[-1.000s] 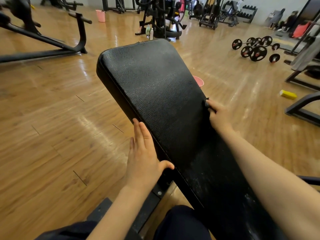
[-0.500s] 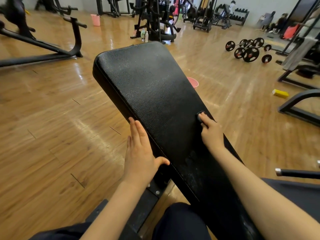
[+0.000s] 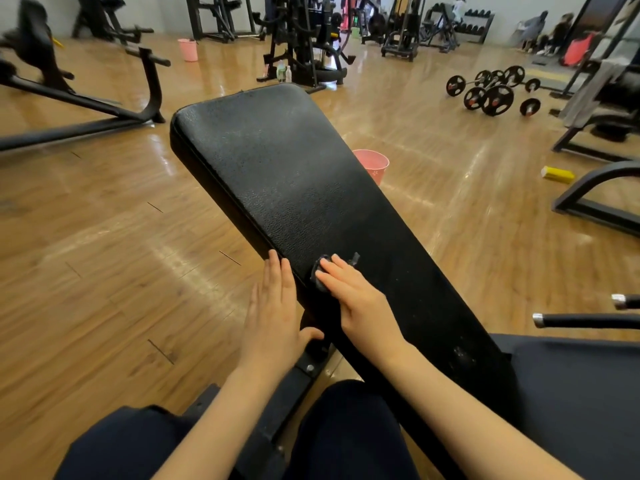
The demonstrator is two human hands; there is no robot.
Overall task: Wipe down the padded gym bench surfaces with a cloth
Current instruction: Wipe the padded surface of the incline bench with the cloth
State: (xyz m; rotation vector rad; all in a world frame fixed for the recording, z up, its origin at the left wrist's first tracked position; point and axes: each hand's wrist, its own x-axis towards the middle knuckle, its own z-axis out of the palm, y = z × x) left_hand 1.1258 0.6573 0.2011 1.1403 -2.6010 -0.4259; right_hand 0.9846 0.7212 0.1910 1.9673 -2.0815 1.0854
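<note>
A black padded bench back (image 3: 287, 174) slopes from the far left down toward me. A small dark cloth (image 3: 320, 275) lies on the pad near its left edge. My right hand (image 3: 360, 303) presses flat on the cloth with straight fingers and covers most of it. My left hand (image 3: 273, 306) rests flat against the pad's left side edge, fingers straight, thumb hooked under the pad near the frame. The black seat pad (image 3: 571, 382) shows at the lower right.
A pink bucket (image 3: 372, 164) stands on the wooden floor behind the pad's right edge. Barbells with plates (image 3: 491, 95) lie at the far right. A yellow block (image 3: 557, 174), black machine frames (image 3: 595, 202) and chrome-tipped handles (image 3: 585, 320) are on the right. Another machine (image 3: 86, 105) stands at the left.
My right hand has slid with the cloth from the pad's right edge across and down to near its left edge, flattening out. My left hand has stayed on the side edge.
</note>
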